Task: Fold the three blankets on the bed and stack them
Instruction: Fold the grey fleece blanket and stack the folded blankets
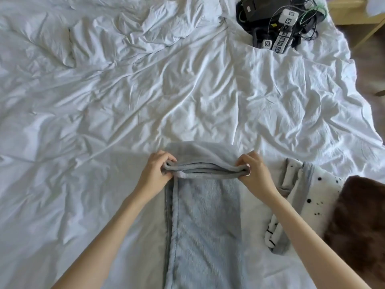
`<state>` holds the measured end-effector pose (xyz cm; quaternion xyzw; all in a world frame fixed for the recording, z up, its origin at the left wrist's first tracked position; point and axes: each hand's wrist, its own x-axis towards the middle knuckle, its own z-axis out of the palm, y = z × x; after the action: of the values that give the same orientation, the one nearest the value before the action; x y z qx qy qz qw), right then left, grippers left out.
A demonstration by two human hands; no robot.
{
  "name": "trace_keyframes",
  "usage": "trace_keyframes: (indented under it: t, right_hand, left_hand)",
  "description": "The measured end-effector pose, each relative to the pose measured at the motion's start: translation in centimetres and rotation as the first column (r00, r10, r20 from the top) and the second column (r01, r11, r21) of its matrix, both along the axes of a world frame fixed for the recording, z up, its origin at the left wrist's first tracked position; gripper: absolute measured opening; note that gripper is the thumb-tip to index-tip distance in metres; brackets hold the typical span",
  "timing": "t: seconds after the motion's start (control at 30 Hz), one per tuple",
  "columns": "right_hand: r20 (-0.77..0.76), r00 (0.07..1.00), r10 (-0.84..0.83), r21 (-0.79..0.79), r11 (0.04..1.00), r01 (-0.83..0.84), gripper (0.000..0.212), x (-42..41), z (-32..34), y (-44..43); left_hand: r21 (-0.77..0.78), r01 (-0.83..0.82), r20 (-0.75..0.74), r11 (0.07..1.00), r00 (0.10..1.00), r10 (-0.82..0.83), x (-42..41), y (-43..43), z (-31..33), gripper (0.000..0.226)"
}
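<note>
**Blanket fold held at both ends**

Grey-blue blanket (205, 226) lies as a long fleecy strip on the bed (104, 101), running from the near edge toward the middle. Its far end is gathered into a thick bundle of layered hems, with more of the cloth draped just beyond it.

The left hand (159, 171) has its grip clamped on the left end of that bundle, fingers curled over the top. The right hand (253, 170) pinches the right end the same way, so the hems stretch straight between the two hands.

Just right of the strip, near the bed's near right corner, lies the spotted blanket (312, 192), white with black dots and a grey border, loosely bunched. The brown blanket (358, 222), dark and furry, touches its right side.

At the far right corner of the bed sits a pile of black gear (262, 11) with tangled cables. White cubes (288, 16) on it bear black-and-white square marker patterns, but no lettering on them can be read. The white sheet is heavily creased.
</note>
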<state>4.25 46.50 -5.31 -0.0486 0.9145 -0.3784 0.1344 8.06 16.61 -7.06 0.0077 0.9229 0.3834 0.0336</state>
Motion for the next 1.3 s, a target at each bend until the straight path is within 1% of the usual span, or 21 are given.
trace_keyframes:
  t: [0.07,0.1,0.17,0.2,0.23,0.27,0.3,0.33,0.37,0.43,0.47,0.53,0.63,0.73,0.8,0.87,0.93,1.0,1.13,1.23,1.3]
  right_hand:
    - [0.071,0.996,-0.045,-0.012,0.999,0.046,0.03,3.7,-1.3,0.4]
    - [0.134,0.989,-0.069,-0.037,0.997,0.074,0.033,5.2,-1.9,0.5]
    - [0.29,0.948,-0.133,-0.103,0.98,0.169,0.04,7.3,-2.9,0.6]
    - [0.37,0.91,-0.187,-0.142,0.956,0.255,0.041,7.9,-3.4,0.7]
    - [0.442,0.863,-0.245,-0.177,0.919,0.351,0.039,8.3,-3.8,0.6]
    - [0.49,0.818,-0.301,-0.19,0.879,0.437,0.034,8.5,-4.0,0.4]
    - [0.512,0.786,-0.347,-0.187,0.848,0.496,0.024,8.6,-4.1,0.2]
    - [0.515,0.768,-0.38,-0.173,0.832,0.527,0.011,8.6,-4.2,-0.1]
    - [0.503,0.767,-0.397,-0.157,0.832,0.533,0.008,8.5,-4.1,-0.4]
    - [0.483,0.776,-0.406,-0.129,0.844,0.521,0.025,8.4,-4.1,-0.9]
    - [0.474,0.778,-0.413,-0.123,0.843,0.523,0.025,8.3,-4.0,-1.1]
    - [0.447,0.77,-0.455,-0.125,0.821,0.557,0.02,8.1,-3.9,-1.3]
    - [0.441,0.7,-0.563,-0.145,0.724,0.674,0.02,8.2,-4.3,-0.9]
    - [0.464,0.662,-0.589,-0.103,0.706,0.7,0.02,8.8,-4.9,-0.5]
    - [0.511,0.644,-0.57,-0.107,0.701,0.705,0.021,9.3,-5.3,0.0]
    - [0.551,0.64,-0.536,-0.121,0.707,0.697,0.029,10.0,-5.4,0.6]
    - [0.573,0.646,-0.504,-0.093,0.743,0.662,0.039,11.2,-5.6,1.3]
    - [0.603,0.658,-0.45,-0.061,0.797,0.601,0.046,13.2,-5.7,2.0]
    - [0.675,0.649,-0.351,0.053,0.9,0.432,0.044,19.3,-6.4,3.0]
    - [0.698,0.646,-0.31,0.094,0.933,0.347,0.044,24.2,-6.7,3.3]
    - [0.715,0.631,-0.303,0.113,0.939,0.324,0.044,27.1,-6.6,3.4]
  left_hand:
    - [-0.039,-0.014,-0.029,0.999,1.0,0.013,3.4,0.9,-1.1,0.033]
    - [-0.038,-0.031,0.0,0.999,1.0,0.031,4.9,1.3,-1.7,0.037]
    - [0.031,-0.115,0.138,0.993,0.984,0.11,7.3,2.0,-2.4,0.052]
    - [0.082,-0.201,0.204,0.976,0.962,0.181,8.1,2.3,-2.7,0.055]
    - [0.147,-0.325,0.268,0.934,0.922,0.279,8.7,2.6,-2.9,0.053]
    - [0.21,-0.482,0.338,0.851,0.852,0.399,8.9,2.9,-2.8,0.044]
    - [0.264,-0.628,0.414,0.732,0.759,0.502,8.8,3.2,-2.7,0.031]
    - [0.279,-0.724,0.473,0.631,0.675,0.566,8.7,3.4,-2.7,0.017]
    - [0.278,-0.762,0.51,0.584,0.633,0.583,8.4,3.6,-2.6,0.007]
    - [0.249,-0.737,0.536,0.629,0.646,0.544,8.0,3.9,-2.5,0.021]
    - [0.225,-0.705,0.523,0.673,0.67,0.527,7.9,4.1,-2.5,0.027]
    - [0.182,-0.67,0.435,0.72,0.711,0.553,8.0,4.5,-2.2,0.024]
    - [0.168,-0.705,0.322,0.689,0.7,0.637,8.7,4.8,-2.2,0.019]
    - [0.092,-0.673,0.419,0.734,0.695,0.584,9.6,5.1,-2.6,0.02]
    - [0.127,-0.694,0.508,0.708,0.659,0.554,10.0,4.9,-2.8,0.027]
    - [0.196,-0.714,0.538,0.672,0.651,0.534,10.5,4.5,-2.6,0.037]
    - [0.195,-0.704,0.55,0.683,0.655,0.518,11.5,4.2,-2.5,0.048]
    - [0.162,-0.693,0.615,0.702,0.627,0.477,13.3,4.3,-2.8,0.059]
    - [0.107,-0.648,0.791,0.754,0.515,0.331,18.3,5.1,-3.8,0.069]
    - [0.105,-0.624,0.865,0.775,0.442,0.238,22.6,5.7,-4.5,0.095]
    - [0.132,-0.648,0.871,0.75,0.438,0.224,25.4,6.1,-4.6,0.085]
